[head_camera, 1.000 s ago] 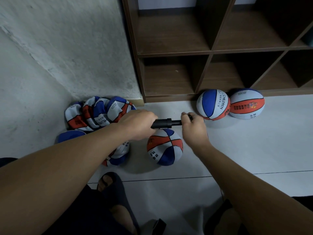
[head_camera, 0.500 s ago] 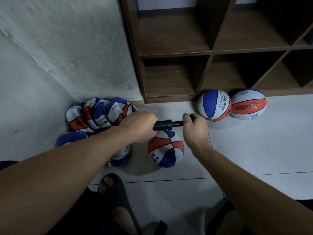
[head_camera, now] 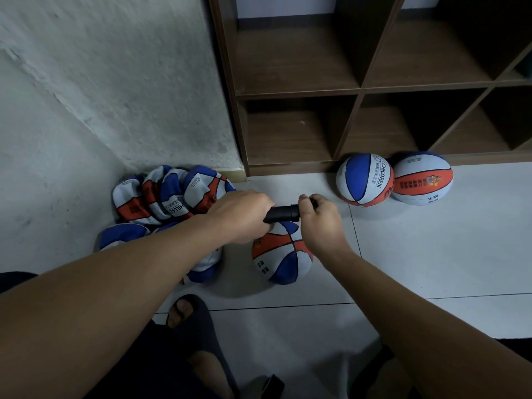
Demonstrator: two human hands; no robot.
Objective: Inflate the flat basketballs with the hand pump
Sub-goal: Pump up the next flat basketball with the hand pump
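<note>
Above the rounded red, white and blue basketball [head_camera: 280, 254] on the pale floor tiles [head_camera: 431, 240], left hand [head_camera: 243, 216] grips the black cylindrical hand pump [head_camera: 282, 213]; right hand [head_camera: 319, 223] clasps its handle end, likely mid-stroke.

Dark brown wooden cubby shelf [head_camera: 359, 90] against rough white plaster wall [head_camera: 115, 82], on pale tiled floor [head_camera: 431, 254].

Both arms reach forward — left hand [head_camera: 241, 216] and right hand [head_camera: 319, 223] close together, fingers curled.
</note>
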